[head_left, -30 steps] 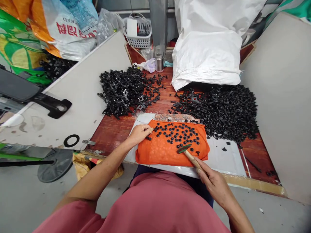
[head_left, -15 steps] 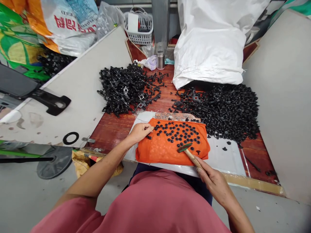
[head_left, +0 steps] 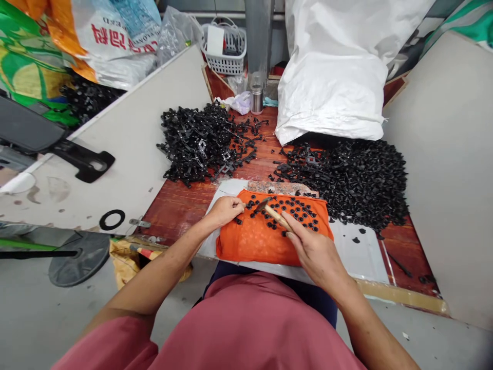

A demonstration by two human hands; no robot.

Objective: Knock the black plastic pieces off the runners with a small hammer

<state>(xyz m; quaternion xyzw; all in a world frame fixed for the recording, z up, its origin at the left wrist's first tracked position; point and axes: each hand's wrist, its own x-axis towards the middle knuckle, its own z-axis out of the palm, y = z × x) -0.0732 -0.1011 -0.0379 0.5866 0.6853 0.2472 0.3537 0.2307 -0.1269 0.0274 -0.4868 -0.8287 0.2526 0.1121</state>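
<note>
I see the white sack [head_left: 331,87] at 12–1 o'clock, biggest thing on the bench, no print readable on it. At 10–11 o'clock a pile of bags [head_left: 77,46]: one clear-ish w/ red characters, too skewed for me to read; a green/orange one beside it. Grey board [head_left: 127,139] slopes at 9–10 o'clock, a black ring [head_left: 112,219] lying on it. White basket [head_left: 227,49] at 12, w/ a blank white card in it, and a small metal flask [head_left: 256,98] just below.

Two black heaps on the red-brown table [head_left: 177,205]: frame-like pieces [head_left: 200,141] at 11, round caps [head_left: 362,180] at 2–3 o'clock.

Centre: orange cloth [head_left: 262,239] w/ small black caps [head_left: 296,210] spread on its far half.

Right hand [head_left: 311,249] at 5 o'clock over the cloth, fingers wrapped tight round the wooden handle of a small hammer [head_left: 274,213]; the head points to 10–11 o'clock, close to the left fingertips. Can't tell if the head touches anything.

Left hand [head_left: 225,209] at the cloth's 9 o'clock edge, fingers curled, tips pinched together on a cap there; the cap itself is too small for me to make out.
</note>
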